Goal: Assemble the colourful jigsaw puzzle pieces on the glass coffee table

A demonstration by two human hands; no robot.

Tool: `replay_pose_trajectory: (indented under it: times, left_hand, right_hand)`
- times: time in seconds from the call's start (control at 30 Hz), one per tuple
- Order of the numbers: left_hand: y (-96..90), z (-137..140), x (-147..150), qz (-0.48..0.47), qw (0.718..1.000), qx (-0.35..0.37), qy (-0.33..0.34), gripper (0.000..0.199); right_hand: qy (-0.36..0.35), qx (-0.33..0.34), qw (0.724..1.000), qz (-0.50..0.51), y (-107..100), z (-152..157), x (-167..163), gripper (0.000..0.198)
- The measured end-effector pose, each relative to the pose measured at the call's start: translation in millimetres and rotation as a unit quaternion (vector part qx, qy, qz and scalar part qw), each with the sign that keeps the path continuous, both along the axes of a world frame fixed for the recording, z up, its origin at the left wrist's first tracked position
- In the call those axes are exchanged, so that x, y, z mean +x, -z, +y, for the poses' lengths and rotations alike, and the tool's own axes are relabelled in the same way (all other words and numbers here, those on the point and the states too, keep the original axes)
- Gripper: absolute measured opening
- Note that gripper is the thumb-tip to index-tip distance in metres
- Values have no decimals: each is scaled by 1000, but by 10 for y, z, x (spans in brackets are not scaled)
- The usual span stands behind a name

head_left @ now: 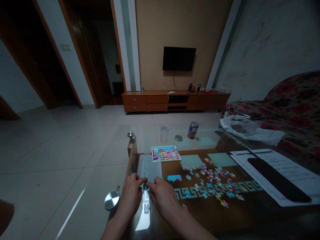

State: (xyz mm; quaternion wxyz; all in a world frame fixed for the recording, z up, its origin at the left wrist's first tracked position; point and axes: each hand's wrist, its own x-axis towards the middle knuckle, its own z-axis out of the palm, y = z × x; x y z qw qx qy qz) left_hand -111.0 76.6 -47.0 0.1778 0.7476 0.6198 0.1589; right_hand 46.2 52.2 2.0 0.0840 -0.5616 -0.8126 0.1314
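Note:
At the left side of the glass table my left hand (pixel 132 191) and my right hand (pixel 163 195) meet at their fingertips. Both are closed in a pinch on a small, dark bluish jigsaw puzzle piece (pixel 145 185), mostly covered by the fingers. To the right of my right hand lies a short joined strip of blue puzzle pieces (pixel 174 178). Many loose puzzle pieces (pixel 212 180) are scattered further right. Beyond the hands lies a cartoon picture card (pixel 166 153).
A clear jar (pixel 164 134), a round metal lid (pixel 178 138) and a printed tin (pixel 193 130) stand at the table's far side. Papers (pixel 272 166) with a long black object (pixel 278 180) and a white plastic bag (pixel 250 128) lie right. A round metal knob (pixel 112 200) rises at the left edge.

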Motion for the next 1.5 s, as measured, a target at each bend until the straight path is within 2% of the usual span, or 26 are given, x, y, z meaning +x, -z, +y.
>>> replay_pose_trajectory:
  times: [0.33,0.53,0.87,1.23,1.5]
  left_hand:
    - [-126,-84,42,25,1000,2,-7,50]
    - [-194,-121,63,35,999,-8,-17,49]
    - [-217,-104,72,48,999,-3,-17,48]
    - [-134,-83,47,60,998,4,-8,49]
    - [-80,-58,23,69,998,2,-15,50]
  right_hand:
    - [-8,19,999,-37,109,-54,-45,32]
    - [-13,8,998,-60,87,-80,-71,35]
    - [-12,-3,998,-57,113,-129,-52,37]
    - [27,54,997,-52,280,-87,-148,35]
    - [18,111,990,-87,363,-79,-174,35]
